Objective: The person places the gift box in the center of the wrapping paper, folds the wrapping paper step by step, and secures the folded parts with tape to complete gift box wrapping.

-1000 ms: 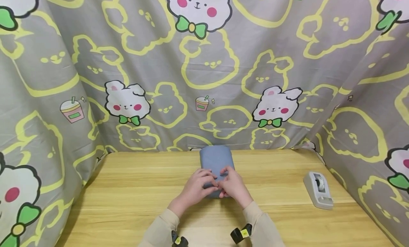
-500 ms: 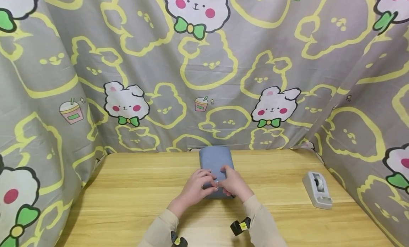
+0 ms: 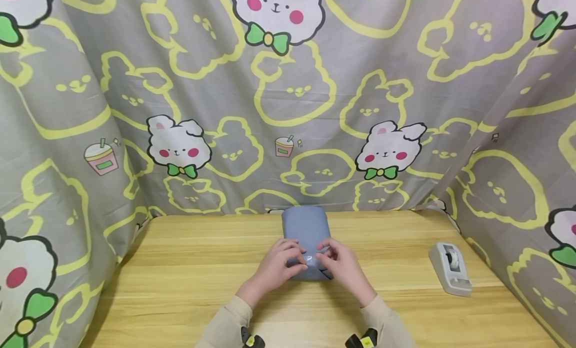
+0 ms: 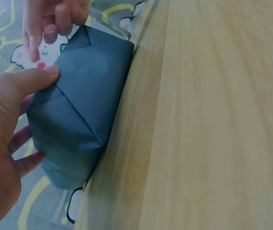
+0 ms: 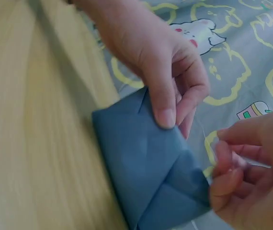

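Observation:
A blue-grey paper-wrapped package (image 3: 306,228) with folded end flaps lies on the table at the middle back. My left hand (image 3: 278,263) holds its near end. Its thumb presses the edge of the folded end (image 4: 74,110), while the other fingers rest along the package's upper side. A small shiny clear patch, like a strip of tape (image 3: 309,258), shows on top between the hands. My right hand (image 3: 344,263) is by the right near corner, fingers loosely bent, thumb and forefinger apart. In the right wrist view, the fingers of this right hand (image 5: 251,177) overlap the package's corner.
A grey tape dispenser (image 3: 450,268) with a roll stands on the right part of the wooden table (image 3: 189,268). Behind the table and on both sides hangs a grey cartoon-print curtain (image 3: 234,93). Dark wrist cameras sit at both sleeves.
My right hand has drawn back to the right from the package's near end, its fingers spreading, baring the shiny patch. My left hand stays on the package, which has hardly moved.

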A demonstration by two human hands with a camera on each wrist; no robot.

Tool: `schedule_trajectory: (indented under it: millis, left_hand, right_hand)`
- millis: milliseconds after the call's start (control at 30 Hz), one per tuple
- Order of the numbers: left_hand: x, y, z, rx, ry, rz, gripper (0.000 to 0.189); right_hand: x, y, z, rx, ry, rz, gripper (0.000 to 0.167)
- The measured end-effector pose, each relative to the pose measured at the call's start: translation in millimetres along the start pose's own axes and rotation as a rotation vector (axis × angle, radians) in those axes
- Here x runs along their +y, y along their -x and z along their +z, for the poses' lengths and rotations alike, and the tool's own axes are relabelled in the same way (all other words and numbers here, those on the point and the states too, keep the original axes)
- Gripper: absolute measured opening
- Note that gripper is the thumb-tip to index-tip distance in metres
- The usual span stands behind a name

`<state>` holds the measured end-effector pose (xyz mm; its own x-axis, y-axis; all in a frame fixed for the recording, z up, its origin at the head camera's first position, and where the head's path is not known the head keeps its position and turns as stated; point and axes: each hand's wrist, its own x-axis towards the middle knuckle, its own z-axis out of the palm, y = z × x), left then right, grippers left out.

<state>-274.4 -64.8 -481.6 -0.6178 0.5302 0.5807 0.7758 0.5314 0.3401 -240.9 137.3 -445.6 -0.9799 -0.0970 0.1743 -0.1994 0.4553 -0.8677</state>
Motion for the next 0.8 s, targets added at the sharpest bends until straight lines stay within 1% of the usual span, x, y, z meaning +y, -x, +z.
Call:
schedule_trajectory:
  millis: [67,133,200,267,333,400,500,633,800]
  left_hand:
    - [-0.4,-0.1,-0.2,0.002,-0.005,-0.001,0.013]
    - [-0.4,-0.3,-0.5,0.0,-0.01,0.0,0.013]
    - [0.1,-0.4,-0.8,-0.003,-0.001,-0.001,0.012]
    - [0.7,-0.2,-1.0,-0.006,0.006,0.0,0.012]
    - [1.4,0.2,-1.1,-0.008,0.01,-0.004,0.012]
    - [2.0,0.4,-1.3,-0.005,0.006,-0.001,0.012]
    - [2.7,0.3,-1.7,-0.001,0.004,-0.002,0.013]
    - [2.7,0.0,-1.8,-0.012,0.009,-0.014,0.013]
    - [2.1,-0.1,-3.5,-0.047,0.026,-0.034,0.012]
  right_hand:
    - [4.5,0.4,0.5,0.079,0.098,-0.093,0.009]
    - [9.9,-0.6,3.0,0.146,0.177,-0.186,0.011]
    - [14.8,-1.8,6.1,0.172,0.21,-0.256,0.012]
    - [18.7,-3.0,9.0,0.16,0.209,-0.292,0.011]
    - [21.5,-3.3,11.3,0.137,0.196,-0.284,0.009]
    - [23.8,-3.2,12.9,0.118,0.179,-0.252,0.009]
    - [26.9,-3.7,14.2,0.109,0.164,-0.212,0.009]
    - [32.4,-5.4,14.3,0.088,0.141,-0.184,0.008]
    - [40.5,-8.4,12.0,0.035,0.071,-0.155,0.017]
